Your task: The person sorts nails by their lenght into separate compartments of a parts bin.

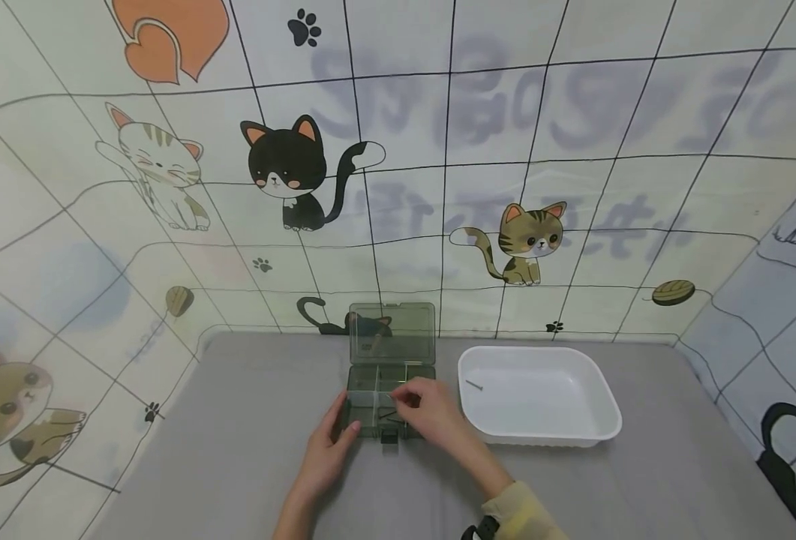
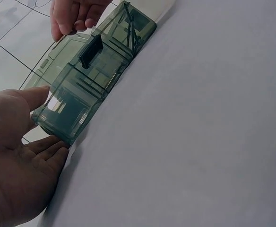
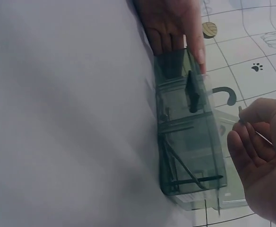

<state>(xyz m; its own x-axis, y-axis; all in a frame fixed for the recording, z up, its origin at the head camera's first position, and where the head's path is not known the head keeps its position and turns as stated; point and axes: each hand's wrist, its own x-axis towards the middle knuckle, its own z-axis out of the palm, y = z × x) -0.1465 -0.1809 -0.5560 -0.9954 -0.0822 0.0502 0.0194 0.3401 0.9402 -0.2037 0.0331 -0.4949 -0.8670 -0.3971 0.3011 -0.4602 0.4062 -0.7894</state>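
A translucent green compartment box stands on the table with its hinged lid raised at the back. My left hand holds the box's left end, thumb at the front corner and fingers against the side in the left wrist view. Above the compartments, my right hand pinches a small threaded screw between thumb and fingertips. Long dark screws or nails lie in the box's front right compartment. A brass-coloured threaded screw shows through the wall of the compartment beside it.
A white plastic tray stands right of the box, with one screw lying inside at its left. Grey cloth covers the table. A cat-patterned curtain encloses the back and sides.
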